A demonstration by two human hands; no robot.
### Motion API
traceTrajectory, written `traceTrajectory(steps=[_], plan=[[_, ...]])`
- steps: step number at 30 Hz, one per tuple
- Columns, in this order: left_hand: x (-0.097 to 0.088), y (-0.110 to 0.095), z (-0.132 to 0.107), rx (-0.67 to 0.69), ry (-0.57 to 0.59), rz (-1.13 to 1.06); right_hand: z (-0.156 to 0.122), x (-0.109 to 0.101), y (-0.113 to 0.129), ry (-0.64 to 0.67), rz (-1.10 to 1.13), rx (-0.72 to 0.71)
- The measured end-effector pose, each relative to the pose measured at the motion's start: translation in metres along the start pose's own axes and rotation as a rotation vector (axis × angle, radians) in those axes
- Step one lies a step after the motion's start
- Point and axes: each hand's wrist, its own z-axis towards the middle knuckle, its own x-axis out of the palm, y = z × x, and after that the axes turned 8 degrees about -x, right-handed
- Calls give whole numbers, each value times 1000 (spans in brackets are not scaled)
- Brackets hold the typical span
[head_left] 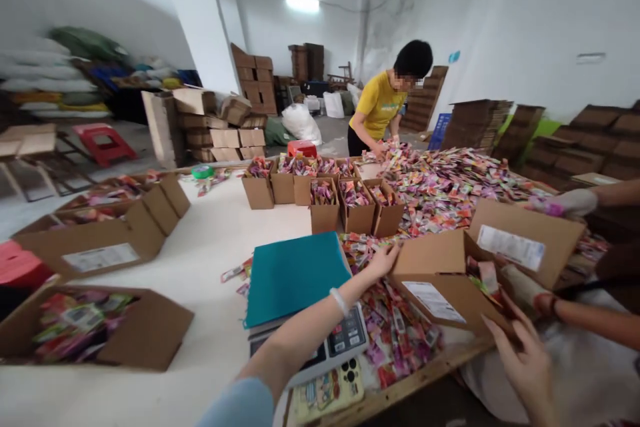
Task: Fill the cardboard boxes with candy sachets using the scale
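Observation:
An open cardboard box [435, 280] with a white label lies tilted on a pile of colourful small packets [395, 333] at the table's near right. My left hand [383, 260] rests against the box's left flap with its fingers stretched out. My right hand [523, 363] is at the box's near corner, fingers spread and holding nothing. A co-worker's gloved hand [520, 285] reaches into the box from the right. Left of the box stands a scale [345, 335] with a teal tray [295, 273] on top.
A phone [327, 390] lies below the scale at the table edge. Several small boxes of packets [355, 203] stand mid-table, with larger boxes [95, 240] at the left. A person in a yellow shirt [380, 107] works at the far side. Another gloved hand [575, 201] is at the right.

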Motion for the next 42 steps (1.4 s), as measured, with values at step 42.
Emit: traceTrajectory(steps=[42], plan=[[-299,115,-318,-124,-908,-222,168,192,303,621,455,-320]])
